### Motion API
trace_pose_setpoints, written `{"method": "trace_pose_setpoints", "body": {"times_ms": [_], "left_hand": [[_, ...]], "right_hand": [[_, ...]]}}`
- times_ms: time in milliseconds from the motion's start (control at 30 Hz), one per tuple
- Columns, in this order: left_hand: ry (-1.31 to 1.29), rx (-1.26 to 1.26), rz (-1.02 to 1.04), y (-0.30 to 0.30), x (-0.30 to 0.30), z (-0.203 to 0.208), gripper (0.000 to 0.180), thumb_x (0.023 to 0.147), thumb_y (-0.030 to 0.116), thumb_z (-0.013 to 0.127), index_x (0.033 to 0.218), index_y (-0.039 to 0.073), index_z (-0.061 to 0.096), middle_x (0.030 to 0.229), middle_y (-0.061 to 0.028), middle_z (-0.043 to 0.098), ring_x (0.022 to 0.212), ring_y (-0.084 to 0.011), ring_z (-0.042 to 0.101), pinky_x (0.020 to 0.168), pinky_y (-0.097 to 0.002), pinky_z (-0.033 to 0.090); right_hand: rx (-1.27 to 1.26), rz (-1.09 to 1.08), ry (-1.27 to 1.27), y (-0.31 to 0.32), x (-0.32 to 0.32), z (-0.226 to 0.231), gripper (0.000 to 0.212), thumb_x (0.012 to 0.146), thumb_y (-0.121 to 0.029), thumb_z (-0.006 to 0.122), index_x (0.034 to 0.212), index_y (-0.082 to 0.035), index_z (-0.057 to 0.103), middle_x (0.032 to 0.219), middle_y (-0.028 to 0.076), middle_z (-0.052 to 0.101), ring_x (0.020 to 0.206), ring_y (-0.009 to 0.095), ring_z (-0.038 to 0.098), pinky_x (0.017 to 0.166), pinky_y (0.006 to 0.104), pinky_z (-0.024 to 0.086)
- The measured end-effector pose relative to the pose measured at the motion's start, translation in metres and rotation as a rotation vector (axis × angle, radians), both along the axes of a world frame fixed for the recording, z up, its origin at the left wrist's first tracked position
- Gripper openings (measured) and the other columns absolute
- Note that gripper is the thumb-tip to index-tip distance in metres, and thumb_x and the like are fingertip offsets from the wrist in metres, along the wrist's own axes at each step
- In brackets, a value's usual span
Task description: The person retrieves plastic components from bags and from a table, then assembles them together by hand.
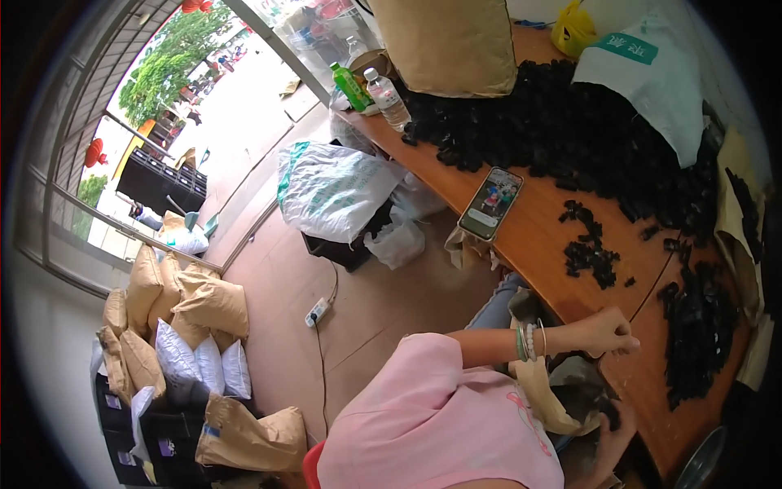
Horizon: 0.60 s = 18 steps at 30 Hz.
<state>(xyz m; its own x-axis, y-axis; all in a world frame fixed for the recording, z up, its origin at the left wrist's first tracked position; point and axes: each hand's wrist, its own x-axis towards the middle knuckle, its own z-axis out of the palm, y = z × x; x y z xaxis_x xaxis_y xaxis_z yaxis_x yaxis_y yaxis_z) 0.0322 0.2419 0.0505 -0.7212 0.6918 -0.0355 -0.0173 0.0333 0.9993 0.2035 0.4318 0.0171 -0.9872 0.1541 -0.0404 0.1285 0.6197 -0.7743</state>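
My left hand (603,332), with bracelets at its wrist, is held over the edge of the brown table (562,281). Its fingers are curled together; whatever they may hold is hidden. Lower down, my right hand (612,440) is bent beside the mouth of a brown paper bag (544,398) at my lap. Dark matter shows at its fingertips, too unclear to name. Small black parts (590,248) lie in a loose cluster beyond my left hand. A denser group of black parts (700,338) is to the right of it.
A big heap of black parts (546,114) covers the table's far side, beneath a large brown sack (444,45) and a white bag (643,81). A phone (491,202) and bottles (386,98) stand along its left edge. Filled paper bags (212,306) and a power strip (318,312) are on the left.
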Motion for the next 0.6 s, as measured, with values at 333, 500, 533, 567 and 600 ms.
{"method": "trace_pose_setpoints", "body": {"times_ms": [333, 500, 533, 567, 600], "left_hand": [[0.021, 0.004, 0.088, -0.005, -0.02, -0.004, 0.032, 0.086, 0.022, 0.06, 0.069, -0.005, 0.065, 0.059, -0.0061, 0.061, 0.057, -0.01, 0.056, 0.053, -0.0252, 0.043], [0.014, 0.037, 0.113, -0.011, -0.015, -0.001, 0.032, 0.086, 0.022, 0.061, 0.07, -0.005, 0.066, 0.059, -0.0066, 0.061, 0.056, -0.0102, 0.056, 0.053, -0.0255, 0.044], [-0.001, 0.045, 0.121, -0.011, -0.014, -0.002, 0.032, 0.087, 0.022, 0.061, 0.071, -0.005, 0.066, 0.06, -0.0068, 0.062, 0.055, -0.0103, 0.056, 0.053, -0.0256, 0.044], [-0.017, 0.053, 0.128, -0.012, -0.012, -0.003, 0.033, 0.087, 0.022, 0.06, 0.071, -0.006, 0.066, 0.06, -0.007, 0.062, 0.055, -0.0105, 0.056, 0.053, -0.0256, 0.044], [-0.024, 0.056, 0.134, -0.013, -0.012, -0.004, 0.033, 0.087, 0.022, 0.06, 0.071, -0.006, 0.066, 0.06, -0.007, 0.062, 0.055, -0.0105, 0.056, 0.053, -0.0256, 0.044]], "right_hand": [[0.128, 0.269, -0.145, -0.021, -0.024, -0.018, 0.032, 0.061, 0.003, 0.067, 0.093, 0.002, 0.064, 0.087, 0.02, 0.06, 0.084, 0.037, 0.058, 0.074, 0.0386, 0.046], [0.138, 0.346, -0.182, -0.026, -0.022, -0.028, 0.027, 0.063, 0.002, 0.067, 0.091, 0.002, 0.066, 0.089, 0.02, 0.062, 0.088, 0.037, 0.06, 0.078, 0.039, 0.047], [0.102, 0.346, -0.187, -0.027, -0.02, -0.031, 0.026, 0.064, 0.002, 0.066, 0.09, 0.002, 0.066, 0.087, 0.02, 0.063, 0.087, 0.037, 0.06, 0.078, 0.0389, 0.047], [0.067, 0.345, -0.194, -0.028, -0.018, -0.033, 0.024, 0.064, 0.002, 0.065, 0.089, 0.002, 0.066, 0.086, 0.021, 0.063, 0.086, 0.038, 0.06, 0.078, 0.0388, 0.048], [0.07, 0.351, -0.201, -0.028, -0.018, -0.034, 0.024, 0.064, 0.002, 0.065, 0.089, 0.002, 0.066, 0.086, 0.021, 0.063, 0.086, 0.038, 0.06, 0.078, 0.0388, 0.048]]}}
